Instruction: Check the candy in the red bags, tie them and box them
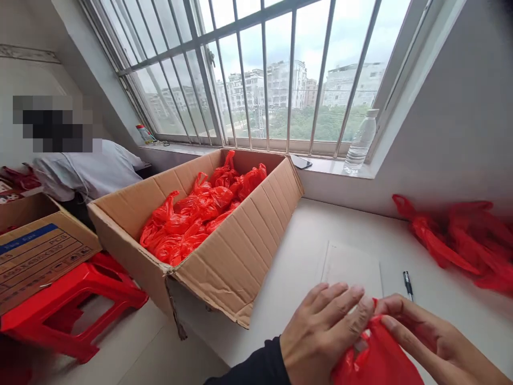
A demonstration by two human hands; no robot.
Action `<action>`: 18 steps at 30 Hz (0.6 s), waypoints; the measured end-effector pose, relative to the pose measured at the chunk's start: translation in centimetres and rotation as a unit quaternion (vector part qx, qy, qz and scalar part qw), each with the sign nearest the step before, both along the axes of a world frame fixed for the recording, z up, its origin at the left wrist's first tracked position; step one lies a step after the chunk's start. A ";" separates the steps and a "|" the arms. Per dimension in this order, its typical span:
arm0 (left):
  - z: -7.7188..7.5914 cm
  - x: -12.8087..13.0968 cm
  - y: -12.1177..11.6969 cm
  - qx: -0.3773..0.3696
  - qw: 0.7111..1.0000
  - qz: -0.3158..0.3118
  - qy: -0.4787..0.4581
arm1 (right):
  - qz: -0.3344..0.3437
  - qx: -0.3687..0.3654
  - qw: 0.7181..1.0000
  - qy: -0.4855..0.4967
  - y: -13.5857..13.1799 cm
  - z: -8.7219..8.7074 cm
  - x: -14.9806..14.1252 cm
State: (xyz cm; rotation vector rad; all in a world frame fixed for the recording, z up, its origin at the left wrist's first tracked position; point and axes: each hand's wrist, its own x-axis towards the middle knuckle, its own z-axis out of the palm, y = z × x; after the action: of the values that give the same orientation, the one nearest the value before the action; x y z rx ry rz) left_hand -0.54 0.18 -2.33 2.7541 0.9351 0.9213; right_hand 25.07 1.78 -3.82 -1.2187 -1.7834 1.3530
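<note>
At the lower right a red plastic bag (pixel 385 358) is between my two hands, its lower part cut off by the picture's edge. My right hand (pixel 433 331) pinches the bag's gathered top between thumb and fingers. Against the other side of the top lies my left hand (pixel 324 326), back upward, fingers bent around the bag's handle; its grip is partly hidden. Just beyond my hands, a white sheet (pixel 352 262) lies on the white table (pixel 308 224). A black pen (pixel 407 285) is beside the sheet.
A large cardboard box (pixel 248 240) holds several tied red bags (pixel 200 208). More red bags (pixel 460 240) lie at the right wall. A phone (pixel 300 162) and water bottle (pixel 360 141) stand on the sill. Left are a red stool (pixel 80 305), another carton (pixel 44 256) and a seated person (pixel 92 168).
</note>
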 end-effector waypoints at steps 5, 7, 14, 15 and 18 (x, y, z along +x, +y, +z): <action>-3.3 -3.7 -2.2 -0.104 0.986 0.109 0.070 | -0.105 0.006 0.984 -0.142 -2.2 -0.3 3.1; -4.1 -3.4 -2.9 -0.130 0.982 0.129 0.056 | -0.149 0.010 0.976 -0.158 -3.5 -0.7 2.1; -6.0 2.5 -2.9 -0.122 0.985 0.038 0.115 | -0.144 0.212 0.952 -0.166 -6.3 -4.6 -4.5; -6.7 2.8 -2.8 -0.122 0.983 0.045 0.133 | -0.136 0.227 0.945 -0.189 -6.4 -5.3 -4.9; -8.1 2.9 -2.8 -0.124 0.977 0.070 0.158 | -0.131 0.261 0.920 -0.261 -6.5 -7.2 -5.0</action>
State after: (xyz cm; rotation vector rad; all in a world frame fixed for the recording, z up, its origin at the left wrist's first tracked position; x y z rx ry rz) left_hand 2.33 -2.61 -10.45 2.6881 1.2108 0.3494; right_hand 20.06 -4.76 -11.00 -1.5134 -2.0508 0.3607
